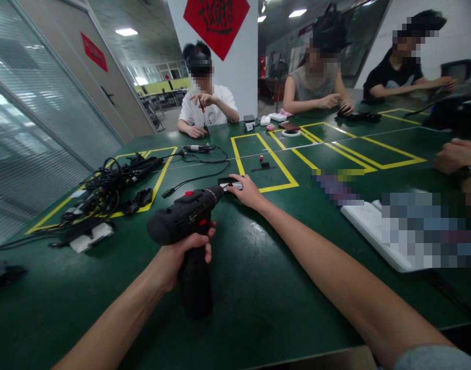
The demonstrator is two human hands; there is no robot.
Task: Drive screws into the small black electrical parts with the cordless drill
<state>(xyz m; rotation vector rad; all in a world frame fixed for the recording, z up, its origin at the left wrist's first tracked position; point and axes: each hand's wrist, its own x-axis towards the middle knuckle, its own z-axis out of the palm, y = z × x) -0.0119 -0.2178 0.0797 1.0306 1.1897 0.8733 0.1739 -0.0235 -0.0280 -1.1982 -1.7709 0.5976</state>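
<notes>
My left hand is wrapped round the grip of a black cordless drill with red buttons. The drill points away and to the right. At its chuck lies a small black-and-white box-shaped device. My right hand grips that device from the right, thumb and fingers on its sides. Whether the drill's tip touches the device, I cannot tell. Just beyond, inside a yellow taped rectangle, are a small black part and a tiny red piece.
A tangle of black cables and adapters covers the left of the green table. A white tablet-like object, partly blurred, lies at right. Several people sit round the table; one person in a white shirt holds a red-handled tool.
</notes>
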